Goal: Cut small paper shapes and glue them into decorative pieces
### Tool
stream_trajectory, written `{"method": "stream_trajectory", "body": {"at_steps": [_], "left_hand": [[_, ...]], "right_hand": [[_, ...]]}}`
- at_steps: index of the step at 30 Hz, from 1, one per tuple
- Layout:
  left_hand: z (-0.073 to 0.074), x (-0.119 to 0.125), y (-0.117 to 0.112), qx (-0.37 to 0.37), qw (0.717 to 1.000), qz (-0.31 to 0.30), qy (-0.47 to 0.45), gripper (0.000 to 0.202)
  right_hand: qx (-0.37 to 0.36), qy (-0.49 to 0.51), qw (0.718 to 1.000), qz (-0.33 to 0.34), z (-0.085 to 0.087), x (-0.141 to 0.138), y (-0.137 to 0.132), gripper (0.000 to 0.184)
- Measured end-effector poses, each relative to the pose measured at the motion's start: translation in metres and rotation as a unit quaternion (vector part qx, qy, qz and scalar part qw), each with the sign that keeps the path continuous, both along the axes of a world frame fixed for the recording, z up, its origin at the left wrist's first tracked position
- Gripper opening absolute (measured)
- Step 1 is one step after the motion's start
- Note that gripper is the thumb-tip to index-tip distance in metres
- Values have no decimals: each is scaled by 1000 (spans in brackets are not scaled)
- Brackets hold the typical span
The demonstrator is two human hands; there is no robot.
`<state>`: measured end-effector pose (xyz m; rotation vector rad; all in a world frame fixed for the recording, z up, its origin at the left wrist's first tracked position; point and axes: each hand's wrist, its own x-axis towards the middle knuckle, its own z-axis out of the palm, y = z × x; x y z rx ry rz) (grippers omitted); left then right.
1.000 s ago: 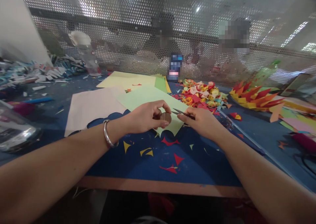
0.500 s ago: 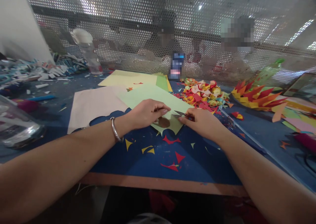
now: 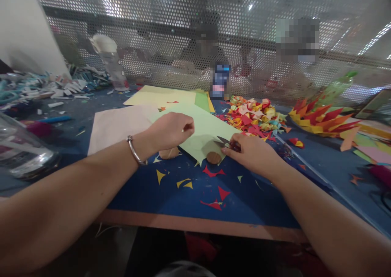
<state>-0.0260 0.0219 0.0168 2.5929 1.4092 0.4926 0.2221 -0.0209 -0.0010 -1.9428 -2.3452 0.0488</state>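
My left hand, with a metal bangle at its wrist, is raised over the pale green paper. Its fingers are curled; anything inside them is hidden. Partly covered by that hand is a brown roundish piece. My right hand grips a small dark-handled knife, its pointed blade aimed left over the green sheet. A round brown disc lies at the near edge of the sheet, left of the right hand's thumb. Red scraps and yellow scraps are scattered nearer me.
A heap of colored paper bits lies beyond my right hand. Right of it sits a red-orange paper piece. Pink paper and yellow paper lie left and behind. A phone stands upright near a clear bottle.
My left hand has moved left and up, away from the knife tip. More of the brown disc shows, lower and farther right. The right hand has stayed nearly still.
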Motion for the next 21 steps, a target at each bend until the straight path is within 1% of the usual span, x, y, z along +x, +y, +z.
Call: {"method": "stream_trajectory", "body": {"at_steps": [1, 3, 6, 8, 13, 17, 19, 21], "left_hand": [[5, -4, -1, 7, 999, 16, 34, 19], [14, -13, -4, -14, 994, 19, 106, 16], [21, -23, -7, -62, 984, -9, 169, 22], [23, -26, -8, -84, 979, -25, 185, 27], [24, -26, -9, -120, 969, -43, 211, 27], [24, -24, -11, -127, 967, -73, 208, 38], [24, -25, -12, -120, 968, -77, 208, 31], [23, -26, -12, -102, 969, -62, 214, 24]], "right_hand": [[-2, -1, 1000, -1, 0, 0, 0, 35], [-3, -5, 1000, -4, 0, -1, 0, 35], [-1, -10, 1000, -5, 1, -2, -2, 33], [0, -10, 1000, -3, 1, -2, -3, 32], [-2, -10, 1000, -3, 2, -4, -5, 33], [-2, -11, 1000, -9, 3, -5, -6, 32], [-1, -14, 1000, -12, 4, -5, -6, 31], [-2, -20, 1000, -16, 4, -6, -6, 32]]}}
